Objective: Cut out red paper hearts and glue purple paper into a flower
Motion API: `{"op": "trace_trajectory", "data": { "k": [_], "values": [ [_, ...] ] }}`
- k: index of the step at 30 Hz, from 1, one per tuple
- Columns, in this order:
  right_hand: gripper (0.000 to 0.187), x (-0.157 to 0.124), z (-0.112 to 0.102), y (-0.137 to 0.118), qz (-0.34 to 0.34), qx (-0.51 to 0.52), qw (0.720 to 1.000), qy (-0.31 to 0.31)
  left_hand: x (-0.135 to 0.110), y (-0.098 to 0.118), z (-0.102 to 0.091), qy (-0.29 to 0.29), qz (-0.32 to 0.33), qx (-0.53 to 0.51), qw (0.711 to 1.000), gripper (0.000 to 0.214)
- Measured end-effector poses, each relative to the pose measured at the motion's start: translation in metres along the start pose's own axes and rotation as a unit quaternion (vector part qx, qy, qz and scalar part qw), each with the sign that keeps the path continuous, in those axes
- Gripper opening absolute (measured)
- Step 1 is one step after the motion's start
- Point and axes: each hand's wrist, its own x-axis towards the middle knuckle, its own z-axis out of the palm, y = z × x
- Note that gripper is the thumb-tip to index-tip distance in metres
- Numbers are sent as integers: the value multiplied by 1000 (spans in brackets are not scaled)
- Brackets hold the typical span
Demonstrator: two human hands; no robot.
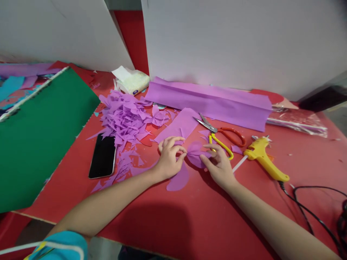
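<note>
Between my two hands is a purple paper flower (195,153) with rounded petals, held just over the red table. My left hand (170,159) pinches its gathered left end between thumb and fingertips. On the other side, my right hand (218,166) grips a petal edge between thumb and index finger. A loose rounded purple petal (179,179) lies under and in front of my left hand. Scissors (217,131) with one red and one yellow handle rest open just beyond my right hand. Behind my left hand lies a purple paper strip (180,124).
A heap of purple paper pieces (124,115) sits beside a black phone (103,157). A yellow glue gun (264,159) with a black cord lies right. Folded purple paper (211,103), a tissue pack (132,81) and a green board (48,141) surround the work area.
</note>
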Motion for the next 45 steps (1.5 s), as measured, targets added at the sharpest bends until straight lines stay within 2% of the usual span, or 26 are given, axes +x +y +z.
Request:
{"op": "trace_trajectory", "data": {
  "k": [4,7,11,15,16,18,21,23,26,36,45],
  "values": [
    [21,-2,0,1,-5,-16,999,39,0,2,-2,-6,1,-7,1000,4],
    [19,-3,-1,1,-23,-66,995,78,0,4,-3,-15,4,-3,1000,5],
    [9,-4,0,-2,-80,-169,976,111,-1,7,-2,-45,16,21,999,5],
    [10,-5,1,-6,-161,-238,950,120,-4,7,1,-61,5,40,997,7],
    [10,-6,0,-7,-200,-258,939,112,-5,7,1,-67,3,44,997,8],
    [7,-7,0,-9,-280,-302,910,50,-7,7,1,-80,2,52,995,8],
    [7,-9,1,-10,-335,-358,870,-52,-9,7,2,-96,1,61,994,7],
    [7,-10,3,-9,-337,-381,859,-60,-9,8,2,-99,0,62,993,8],
    [7,-10,5,-6,-328,-393,857,-51,-9,9,2,-105,1,59,993,8],
    [11,-7,5,-8,-289,-377,877,-69,-6,4,1,-124,24,55,990,9],
    [11,-6,5,-6,-287,-374,880,-60,-2,3,-3,-145,37,50,987,12]
  ]
}}
